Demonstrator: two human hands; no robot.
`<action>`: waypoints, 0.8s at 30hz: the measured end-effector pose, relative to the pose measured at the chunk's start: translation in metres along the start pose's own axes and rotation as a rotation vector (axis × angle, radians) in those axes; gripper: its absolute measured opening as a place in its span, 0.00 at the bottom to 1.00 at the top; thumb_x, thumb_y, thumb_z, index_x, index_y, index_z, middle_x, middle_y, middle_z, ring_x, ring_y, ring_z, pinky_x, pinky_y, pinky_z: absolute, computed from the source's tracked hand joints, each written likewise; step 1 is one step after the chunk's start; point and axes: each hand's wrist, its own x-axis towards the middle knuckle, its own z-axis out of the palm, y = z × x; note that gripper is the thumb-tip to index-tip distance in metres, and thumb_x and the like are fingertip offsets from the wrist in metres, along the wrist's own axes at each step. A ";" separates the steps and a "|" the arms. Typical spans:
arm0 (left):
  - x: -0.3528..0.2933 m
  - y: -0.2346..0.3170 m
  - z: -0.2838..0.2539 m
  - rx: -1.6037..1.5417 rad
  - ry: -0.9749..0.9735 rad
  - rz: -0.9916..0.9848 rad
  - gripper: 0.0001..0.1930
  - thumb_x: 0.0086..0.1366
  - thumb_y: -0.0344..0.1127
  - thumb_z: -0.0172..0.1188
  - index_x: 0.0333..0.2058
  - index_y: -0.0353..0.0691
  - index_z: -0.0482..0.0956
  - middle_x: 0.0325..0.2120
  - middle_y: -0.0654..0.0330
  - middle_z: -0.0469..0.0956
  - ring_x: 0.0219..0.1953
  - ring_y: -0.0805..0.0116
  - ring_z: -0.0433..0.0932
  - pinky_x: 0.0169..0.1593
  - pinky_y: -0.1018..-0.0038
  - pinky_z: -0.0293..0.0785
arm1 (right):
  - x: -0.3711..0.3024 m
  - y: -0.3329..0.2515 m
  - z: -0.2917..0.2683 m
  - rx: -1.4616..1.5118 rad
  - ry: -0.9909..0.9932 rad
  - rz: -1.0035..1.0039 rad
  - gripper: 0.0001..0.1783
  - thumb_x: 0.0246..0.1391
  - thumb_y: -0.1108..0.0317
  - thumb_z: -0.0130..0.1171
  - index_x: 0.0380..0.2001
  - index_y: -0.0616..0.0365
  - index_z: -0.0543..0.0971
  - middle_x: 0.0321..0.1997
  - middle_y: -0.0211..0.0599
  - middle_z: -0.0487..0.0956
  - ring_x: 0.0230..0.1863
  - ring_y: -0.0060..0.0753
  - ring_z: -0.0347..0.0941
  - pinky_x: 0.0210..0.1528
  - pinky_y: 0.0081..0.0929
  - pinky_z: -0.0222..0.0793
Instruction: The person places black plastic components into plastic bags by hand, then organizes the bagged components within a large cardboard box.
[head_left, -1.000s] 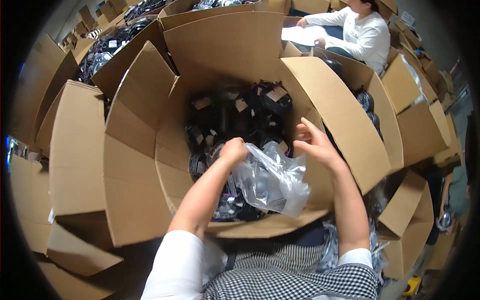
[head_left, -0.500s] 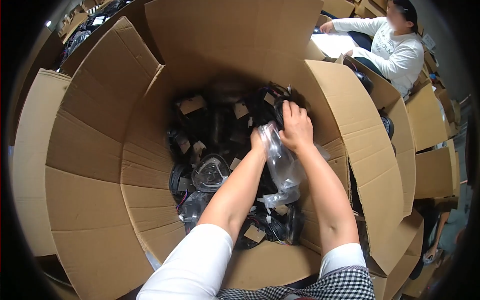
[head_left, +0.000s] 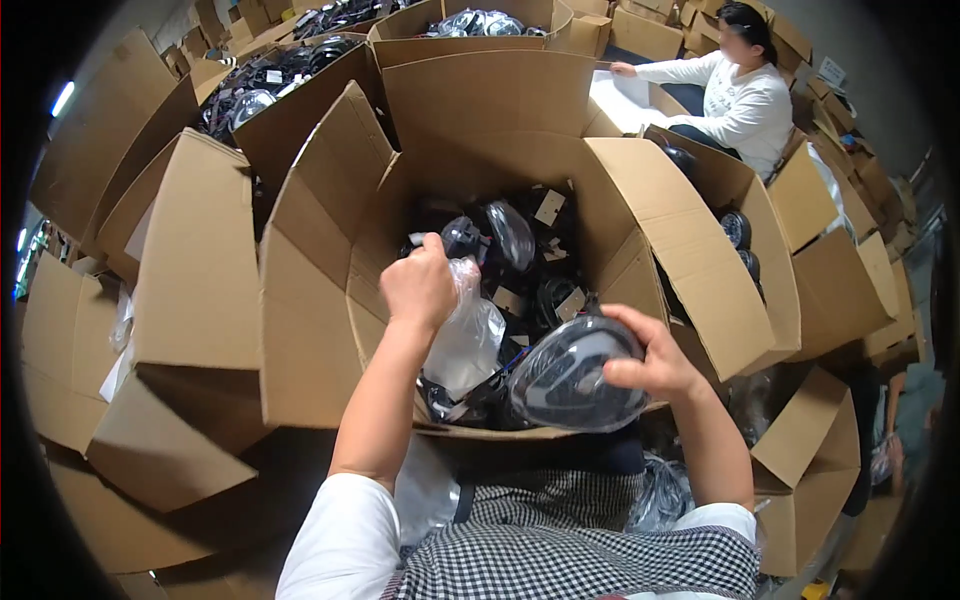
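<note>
I am standing in a warehouse or packing room. Open cardboard boxes (head_left: 200, 260) are crowding in around me, many of them brimming with black lamp parts (head_left: 520, 250) in clear bags, and a co-worker (head_left: 745, 95) is sitting among more boxes, bending over white papers (head_left: 625, 100).

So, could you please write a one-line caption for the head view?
Left hand lifts a clear plastic bag while right hand holds a headlamp over an open cardboard box.
</note>
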 end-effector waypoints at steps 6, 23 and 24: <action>-0.015 -0.001 -0.042 -0.385 0.402 0.182 0.23 0.56 0.46 0.66 0.43 0.35 0.74 0.24 0.55 0.80 0.25 0.61 0.80 0.31 0.69 0.76 | -0.028 -0.015 0.018 -0.447 0.124 -0.298 0.38 0.37 0.61 0.70 0.51 0.70 0.70 0.42 0.47 0.76 0.42 0.39 0.72 0.45 0.31 0.68; 0.055 0.038 -0.015 -0.641 -0.261 0.251 0.26 0.49 0.58 0.66 0.29 0.35 0.80 0.27 0.49 0.81 0.33 0.50 0.80 0.39 0.59 0.76 | -0.076 0.068 0.013 0.436 0.261 0.034 0.60 0.31 0.58 0.73 0.67 0.61 0.52 0.61 0.47 0.65 0.60 0.41 0.65 0.65 0.32 0.54; 0.074 0.032 -0.008 -0.315 0.093 0.185 0.20 0.54 0.51 0.63 0.31 0.37 0.77 0.28 0.51 0.80 0.32 0.52 0.81 0.37 0.60 0.78 | -0.083 0.067 0.018 0.560 0.415 0.009 0.58 0.34 0.58 0.72 0.67 0.59 0.52 0.58 0.50 0.67 0.58 0.44 0.68 0.63 0.36 0.60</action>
